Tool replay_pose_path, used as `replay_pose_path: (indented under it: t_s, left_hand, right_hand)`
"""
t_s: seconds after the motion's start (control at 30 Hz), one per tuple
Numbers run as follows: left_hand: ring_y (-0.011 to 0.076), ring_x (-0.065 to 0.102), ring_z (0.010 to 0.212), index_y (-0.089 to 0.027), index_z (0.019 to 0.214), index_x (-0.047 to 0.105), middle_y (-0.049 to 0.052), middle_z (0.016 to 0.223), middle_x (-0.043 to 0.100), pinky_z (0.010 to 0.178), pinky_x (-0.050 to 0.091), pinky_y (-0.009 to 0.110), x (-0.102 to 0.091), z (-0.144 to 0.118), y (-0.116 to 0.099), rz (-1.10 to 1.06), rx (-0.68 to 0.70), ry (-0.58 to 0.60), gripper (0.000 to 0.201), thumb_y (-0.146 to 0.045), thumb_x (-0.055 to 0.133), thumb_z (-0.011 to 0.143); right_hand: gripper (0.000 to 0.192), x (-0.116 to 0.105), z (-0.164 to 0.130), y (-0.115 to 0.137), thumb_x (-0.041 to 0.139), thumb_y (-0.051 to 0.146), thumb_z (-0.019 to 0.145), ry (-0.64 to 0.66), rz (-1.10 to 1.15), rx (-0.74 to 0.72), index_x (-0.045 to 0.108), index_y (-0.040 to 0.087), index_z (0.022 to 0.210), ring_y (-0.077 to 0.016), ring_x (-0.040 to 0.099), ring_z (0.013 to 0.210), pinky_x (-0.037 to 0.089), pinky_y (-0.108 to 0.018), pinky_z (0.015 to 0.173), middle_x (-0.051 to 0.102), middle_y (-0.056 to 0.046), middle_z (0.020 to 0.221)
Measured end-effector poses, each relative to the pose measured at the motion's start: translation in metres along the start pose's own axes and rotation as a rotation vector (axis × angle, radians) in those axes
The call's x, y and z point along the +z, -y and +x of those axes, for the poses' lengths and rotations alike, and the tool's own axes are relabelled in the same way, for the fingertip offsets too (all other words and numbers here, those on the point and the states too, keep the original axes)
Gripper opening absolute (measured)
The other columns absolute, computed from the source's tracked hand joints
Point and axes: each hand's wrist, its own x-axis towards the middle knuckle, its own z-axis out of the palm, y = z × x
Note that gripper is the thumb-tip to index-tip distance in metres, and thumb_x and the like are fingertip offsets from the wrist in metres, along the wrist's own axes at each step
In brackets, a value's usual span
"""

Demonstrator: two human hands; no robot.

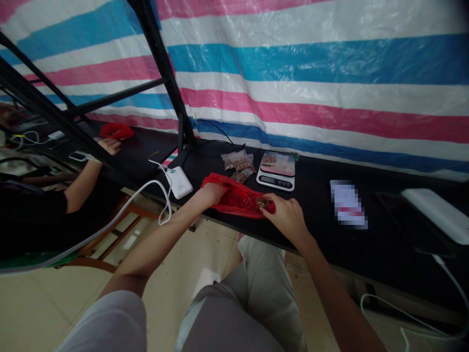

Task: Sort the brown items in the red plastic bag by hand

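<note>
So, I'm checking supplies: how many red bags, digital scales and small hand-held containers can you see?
Near red bag and far red bag: 2
Digital scale: 1
Small container in the right hand: 1
Total: 4

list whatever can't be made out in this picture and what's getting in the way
All in the head view:
Left hand: fingers hidden by the red bag.
Small cup in the right hand: its brown contents are too small to identify.
Scale: digits on its display too small and blurred to read.
Pale sheet: print lost to pixelation.
Co-worker: partly cut off by the left edge.
</note>
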Motion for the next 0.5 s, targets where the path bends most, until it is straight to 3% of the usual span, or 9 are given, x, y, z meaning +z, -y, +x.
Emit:
replay_pose_path:
  t_s: [0.13,0.3,0.4,0.5]
  left_hand:
    - [0.0248,0.064,0.081,-0.012,0.087,0.068,0.016,0.085,0.068,0.073,0.045,0.029,-0.005,-0.004,-0.012,0.228,0.012,0.137,0.022,-0.008,0.052,0.073]
    - [0.0219,0.061,0.093,-0.011,0.092,0.064,0.015,0.098,0.065,0.081,0.043,0.027,-0.001,-0.003,-0.014,0.112,0.047,0.033,0.027,-0.002,0.043,0.077]
    - [0.0235,0.060,0.095,-0.010,0.087,0.063,0.017,0.096,0.065,0.082,0.042,0.028,0.001,0.003,-0.008,0.037,0.002,-0.041,0.022,-0.002,0.044,0.078]
    - [0.0243,0.061,0.091,-0.008,0.083,0.062,0.018,0.090,0.064,0.081,0.043,0.029,0.002,0.010,-0.005,0.097,-0.003,-0.064,0.020,-0.003,0.043,0.078]
  right_hand:
    - [0.024,0.004,-0.002,-0.004,0.056,0.036,0.078,-0.011,0.015,0.017,0.058,0.026,0.100,-0.0182,0.063,0.074,0.031,-0.031,0.068,0.070,0.000,0.093]
    - [0.026,0.002,-0.001,-0.008,0.057,0.037,0.077,0.013,0.050,0.033,0.057,0.026,0.101,-0.0192,0.064,0.077,0.032,-0.031,0.069,0.070,0.000,0.091]
    - [0.025,-0.002,0.003,-0.008,0.057,0.037,0.077,0.034,0.064,0.031,0.057,0.027,0.101,-0.0194,0.064,0.078,0.032,-0.031,0.068,0.070,0.001,0.090]
    - [0.025,-0.004,0.007,-0.007,0.057,0.037,0.077,0.048,0.061,0.032,0.057,0.027,0.101,-0.0196,0.064,0.077,0.033,-0.031,0.069,0.070,0.002,0.089]
